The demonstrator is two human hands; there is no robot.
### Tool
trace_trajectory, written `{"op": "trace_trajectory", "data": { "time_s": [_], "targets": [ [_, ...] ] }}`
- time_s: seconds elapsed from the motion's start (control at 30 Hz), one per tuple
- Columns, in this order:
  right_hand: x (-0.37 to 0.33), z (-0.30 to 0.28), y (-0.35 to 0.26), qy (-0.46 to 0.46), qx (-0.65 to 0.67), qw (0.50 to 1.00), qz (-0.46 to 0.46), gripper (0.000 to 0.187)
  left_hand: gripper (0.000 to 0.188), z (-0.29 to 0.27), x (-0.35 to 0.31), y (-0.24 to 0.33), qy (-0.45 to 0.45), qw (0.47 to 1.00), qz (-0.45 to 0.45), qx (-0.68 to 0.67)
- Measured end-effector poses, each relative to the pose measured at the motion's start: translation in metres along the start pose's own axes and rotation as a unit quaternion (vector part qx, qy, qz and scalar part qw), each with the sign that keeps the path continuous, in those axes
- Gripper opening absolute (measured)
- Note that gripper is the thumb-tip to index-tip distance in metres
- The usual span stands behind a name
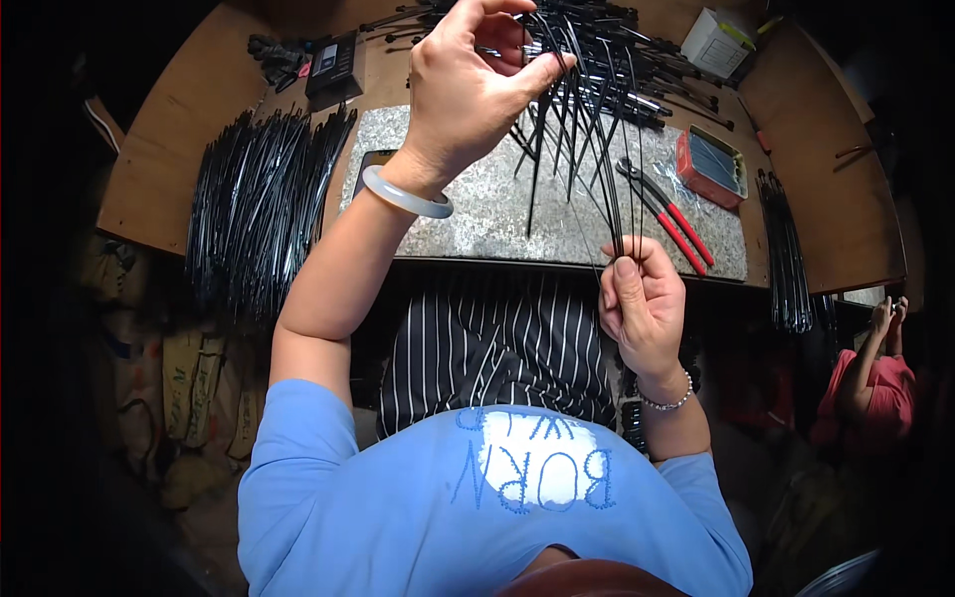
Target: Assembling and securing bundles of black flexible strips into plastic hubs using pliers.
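Several thin black strands (613,189) run between my two hands, slanting from the back of the table down to its front edge. My left hand (453,95), raised at the top, has its thumb and fingers closed around their upper part. Lower and to the right, my right hand (645,303) pinches the strands' lower ends between thumb and fingers, just off the table edge. Beyond and under the strands lies a heap of black pieces with thicker ends (607,65). Red-handled pliers (681,227) rest on a grey mottled board (477,219), to the right of the strands.
A large bundle of black strands (269,209) hangs over the table's left edge, a smaller bundle (786,254) over the right. A red tin (708,169) holds thin pieces. Farther back stand a black box (336,70) and a white box (716,45). Another person (875,388) is at far right.
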State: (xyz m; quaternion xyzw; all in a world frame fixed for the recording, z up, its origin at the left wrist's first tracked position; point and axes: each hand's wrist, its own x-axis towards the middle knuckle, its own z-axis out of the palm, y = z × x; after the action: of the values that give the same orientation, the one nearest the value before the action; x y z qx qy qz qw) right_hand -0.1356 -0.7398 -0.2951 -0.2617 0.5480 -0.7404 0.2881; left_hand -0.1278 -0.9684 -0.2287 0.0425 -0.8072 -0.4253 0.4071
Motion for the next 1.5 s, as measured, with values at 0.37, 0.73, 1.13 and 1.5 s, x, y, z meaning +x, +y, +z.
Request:
{"op": "trace_trajectory", "data": {
  "time_s": [0.37, 0.73, 1.13, 1.5],
  "targets": [
    [-0.001, -0.004, 0.002, -0.037, 0.057, 0.998, -0.006, 0.018, 0.082, 0.001, -0.01, 0.008, -0.014, 0.997, 0.077, 0.024],
    [0.0, -0.011, -0.028, -0.141, 0.133, 0.976, 0.101, 0.043, 0.089, 0.03, 0.008, 0.001, -0.066, 0.997, 0.032, 0.004],
    [0.037, -0.037, -0.05, -0.075, 0.107, 0.991, -0.008, 0.035, 0.025, 0.111, -0.214, -0.054, -0.25, 0.808, -0.47, -0.255],
    [0.064, -0.035, 0.015, 0.011, -0.096, 0.977, -0.191, 0.032, 0.019, 0.101, -0.168, -0.005, -0.25, 0.908, -0.184, -0.281]
  ]
}}
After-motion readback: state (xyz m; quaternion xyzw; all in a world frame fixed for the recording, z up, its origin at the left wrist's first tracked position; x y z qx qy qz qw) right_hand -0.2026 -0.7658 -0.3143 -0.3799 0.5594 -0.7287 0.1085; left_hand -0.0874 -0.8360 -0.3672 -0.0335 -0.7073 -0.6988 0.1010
